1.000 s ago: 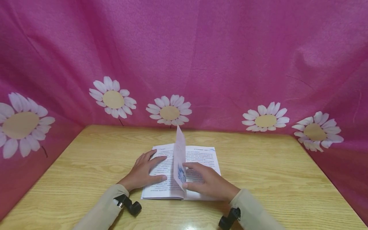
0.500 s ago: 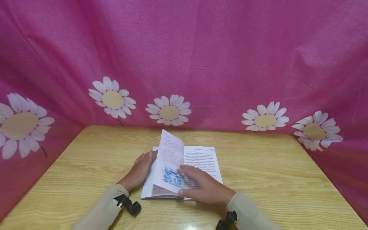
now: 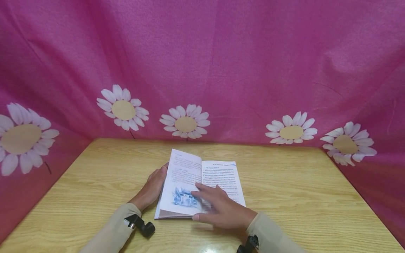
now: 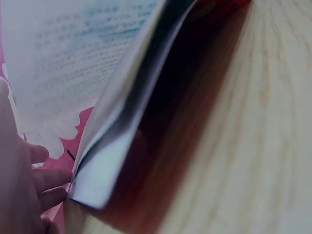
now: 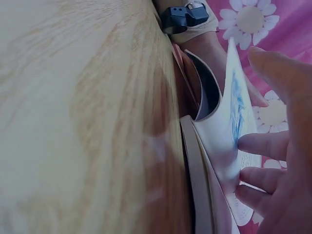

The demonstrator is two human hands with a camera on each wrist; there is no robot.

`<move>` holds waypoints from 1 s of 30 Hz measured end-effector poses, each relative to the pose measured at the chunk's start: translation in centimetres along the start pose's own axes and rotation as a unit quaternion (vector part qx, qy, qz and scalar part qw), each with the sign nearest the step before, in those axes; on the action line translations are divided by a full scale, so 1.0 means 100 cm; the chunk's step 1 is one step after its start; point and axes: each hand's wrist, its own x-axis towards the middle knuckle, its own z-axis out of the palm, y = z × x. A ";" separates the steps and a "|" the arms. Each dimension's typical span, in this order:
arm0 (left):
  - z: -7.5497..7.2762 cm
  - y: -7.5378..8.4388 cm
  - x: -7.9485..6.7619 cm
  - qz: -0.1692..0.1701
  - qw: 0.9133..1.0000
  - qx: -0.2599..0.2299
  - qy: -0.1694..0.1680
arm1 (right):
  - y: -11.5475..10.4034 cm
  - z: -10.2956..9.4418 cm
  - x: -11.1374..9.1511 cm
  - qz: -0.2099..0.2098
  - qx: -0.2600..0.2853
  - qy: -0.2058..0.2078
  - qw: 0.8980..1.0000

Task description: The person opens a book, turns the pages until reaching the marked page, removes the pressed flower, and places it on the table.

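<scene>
An open book [image 3: 219, 172] with printed text lies on the table, its left page [image 3: 181, 172] partly raised and showing a blue illustration [image 3: 184, 197]. My left hand [image 3: 151, 186] is at the book's left edge; the page hides part of its fingers. In the left wrist view the fingers of that left hand [image 4: 22, 180] are by the edge of the book. Over the centre fold, my right hand [image 3: 226, 211] spreads its fingers. Its fingertips rest on the illustrated page in the right wrist view, where the right hand [image 5: 297, 141] has the thumb held apart.
The book is on a light wooden table [image 3: 300, 189]. A pink curtain [image 3: 237, 70] printed with white daisies stands behind and along both sides of it. Black camera mounts [image 3: 143, 226] are strapped at both wrists.
The page that stood upright at the fold has swung over to the left and lower. My left hand has drawn back to the book's left edge. My right hand has shifted slightly left.
</scene>
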 end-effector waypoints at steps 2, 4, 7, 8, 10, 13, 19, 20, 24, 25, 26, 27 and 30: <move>0.000 0.000 0.000 -0.005 1.000 0.002 -0.003 | -0.001 0.001 -0.001 0.000 -0.007 0.001 1.000; 0.000 0.000 0.000 -0.005 1.000 0.004 -0.006 | -0.001 0.003 -0.001 0.002 -0.012 -0.001 1.000; 0.000 0.001 0.001 -0.006 1.000 0.015 -0.001 | -0.002 0.005 -0.002 0.004 -0.029 -0.004 1.000; 0.000 0.001 0.002 -0.004 1.000 0.017 0.004 | -0.002 0.006 -0.002 0.003 -0.037 -0.005 0.999; 0.001 0.002 0.003 0.000 1.000 0.025 0.014 | -0.002 0.008 -0.002 -0.001 -0.052 -0.006 0.999; 0.002 0.001 0.004 0.022 0.998 0.045 0.030 | -0.002 0.010 -0.002 -0.002 -0.069 -0.008 0.998; 0.002 -0.004 0.001 0.075 0.990 0.117 0.022 | -0.001 0.013 -0.002 0.005 -0.081 -0.016 0.997; 0.002 -0.005 0.001 0.077 0.989 0.127 0.017 | -0.001 0.013 -0.002 0.006 -0.081 -0.017 0.997; 0.003 -0.008 0.001 0.075 0.984 0.160 0.002 | -0.002 0.011 -0.001 0.011 -0.075 -0.020 0.997; 0.003 -0.009 0.001 0.074 0.983 0.167 -0.001 | -0.002 0.010 -0.001 0.013 -0.067 -0.021 0.997; 0.003 -0.009 0.001 0.074 0.982 0.176 -0.003 | -0.003 0.009 -0.001 0.016 -0.059 -0.021 0.998; 0.003 -0.009 0.001 0.073 0.980 0.184 -0.004 | -0.003 0.007 0.000 0.018 -0.050 -0.019 0.998; 0.004 -0.009 0.001 0.078 0.978 0.194 -0.009 | -0.002 0.002 0.000 0.022 -0.022 -0.011 0.999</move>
